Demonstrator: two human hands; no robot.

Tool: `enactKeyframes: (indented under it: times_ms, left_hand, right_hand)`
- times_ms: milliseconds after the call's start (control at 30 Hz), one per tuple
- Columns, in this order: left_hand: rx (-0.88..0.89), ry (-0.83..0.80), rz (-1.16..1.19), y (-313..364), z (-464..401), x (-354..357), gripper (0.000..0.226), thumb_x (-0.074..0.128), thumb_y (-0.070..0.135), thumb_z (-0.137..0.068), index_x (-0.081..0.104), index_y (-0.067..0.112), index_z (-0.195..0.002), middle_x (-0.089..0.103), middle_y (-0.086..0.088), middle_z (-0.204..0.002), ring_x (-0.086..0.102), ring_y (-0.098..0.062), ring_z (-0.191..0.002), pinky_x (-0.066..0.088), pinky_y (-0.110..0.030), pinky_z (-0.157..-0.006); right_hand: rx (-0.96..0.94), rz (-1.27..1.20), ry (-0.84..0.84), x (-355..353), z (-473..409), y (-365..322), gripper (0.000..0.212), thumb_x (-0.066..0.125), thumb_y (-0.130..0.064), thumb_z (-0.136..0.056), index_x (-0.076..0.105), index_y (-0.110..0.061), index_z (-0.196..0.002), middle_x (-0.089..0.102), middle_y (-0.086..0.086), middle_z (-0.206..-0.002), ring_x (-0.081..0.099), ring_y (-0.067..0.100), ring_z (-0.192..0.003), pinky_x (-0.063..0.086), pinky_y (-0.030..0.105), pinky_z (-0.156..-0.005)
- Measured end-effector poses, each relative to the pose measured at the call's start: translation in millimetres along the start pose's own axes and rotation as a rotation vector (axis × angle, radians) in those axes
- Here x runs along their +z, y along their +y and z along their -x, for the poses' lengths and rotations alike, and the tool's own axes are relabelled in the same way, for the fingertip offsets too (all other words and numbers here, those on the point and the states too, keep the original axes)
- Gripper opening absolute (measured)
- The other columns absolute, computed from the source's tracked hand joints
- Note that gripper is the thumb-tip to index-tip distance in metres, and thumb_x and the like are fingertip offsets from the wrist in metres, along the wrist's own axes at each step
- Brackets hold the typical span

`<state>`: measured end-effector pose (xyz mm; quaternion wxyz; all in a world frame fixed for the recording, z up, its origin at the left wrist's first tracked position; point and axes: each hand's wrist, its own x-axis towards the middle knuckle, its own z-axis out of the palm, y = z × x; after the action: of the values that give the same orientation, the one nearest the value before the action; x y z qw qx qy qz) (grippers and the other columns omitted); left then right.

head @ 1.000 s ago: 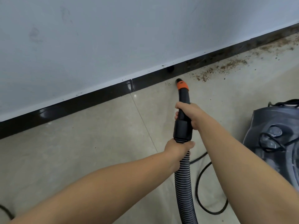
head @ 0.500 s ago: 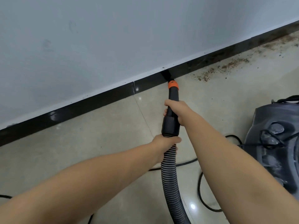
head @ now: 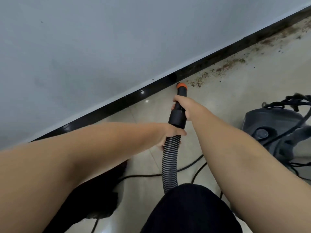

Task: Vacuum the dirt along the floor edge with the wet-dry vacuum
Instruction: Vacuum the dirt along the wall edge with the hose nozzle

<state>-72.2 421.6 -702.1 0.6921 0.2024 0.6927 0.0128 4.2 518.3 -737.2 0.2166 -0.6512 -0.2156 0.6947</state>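
Observation:
The vacuum's black nozzle (head: pixel 178 115) ends in an orange tip (head: pixel 182 85) that sits on the beige tile just in front of the black skirting (head: pixel 117 103). My right hand (head: pixel 186 105) grips the nozzle's upper part. My left hand (head: pixel 170 133) grips the ribbed grey hose (head: pixel 169 167) right below the nozzle collar. Brown dirt (head: pixel 223 68) lies scattered along the floor edge from just right of the tip toward the upper right. The dark grey vacuum body (head: pixel 276 132) stands at the right.
A pale wall (head: pixel 101 47) rises above the skirting. A black power cord (head: pixel 151 175) loops over the tiles under my arms and around the vacuum. My dark-clad knees (head: pixel 190 211) fill the bottom of the view.
The nozzle tip has pulled slightly off the skirting and shifted right, close to the dirt. The view has tilted and dropped lower, and my knees now show.

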Motion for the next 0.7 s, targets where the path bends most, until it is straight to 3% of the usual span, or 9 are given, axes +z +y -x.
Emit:
enactKeyframes:
  times_ms: [200,367,533,700]
  left_hand:
    - [0.060,-0.044,-0.036,25,-30,-20,0.025,0.067,0.024,-0.089,0.051,0.009,-0.101,0.058,-0.005,-0.078,0.056,-0.017,-0.066,0.049,-0.034,-0.070]
    - [0.147,-0.083,0.031,34,-57,-28,0.028,0.070,0.020,-0.085,0.054,0.007,-0.105,0.059,-0.009,-0.080,0.057,-0.019,-0.064,0.049,-0.030,-0.059]
    - [0.226,-0.108,0.101,52,-80,-11,0.022,0.069,0.013,-0.085,0.055,0.006,-0.101,0.056,-0.008,-0.074,0.055,-0.017,-0.060,0.048,-0.027,-0.057]
    - [0.219,-0.155,0.084,94,-102,-2,0.021,0.068,0.010,-0.083,0.056,0.005,-0.099,0.055,-0.007,-0.074,0.054,-0.018,-0.062,0.047,-0.031,-0.066]
  right_hand:
    - [0.022,-0.092,0.068,-3,-31,-16,0.009,0.059,-0.015,-0.086,0.052,-0.009,-0.085,0.057,0.001,-0.050,0.057,0.016,-0.055,0.052,0.030,-0.066]
    - [-0.028,-0.136,0.138,-6,-51,-24,0.023,0.060,-0.013,-0.083,0.048,-0.007,-0.102,0.058,0.005,-0.048,0.056,0.020,-0.051,0.052,0.032,-0.062]
    - [-0.060,-0.152,0.201,-29,-65,-39,0.019,0.059,-0.010,-0.085,0.048,-0.005,-0.100,0.055,0.008,-0.060,0.055,0.018,-0.045,0.050,0.026,-0.051]
    - [-0.084,-0.169,0.267,-54,-81,-69,0.011,0.060,-0.011,-0.088,0.050,-0.006,-0.091,0.055,0.008,-0.064,0.054,0.019,-0.052,0.051,0.028,-0.055]
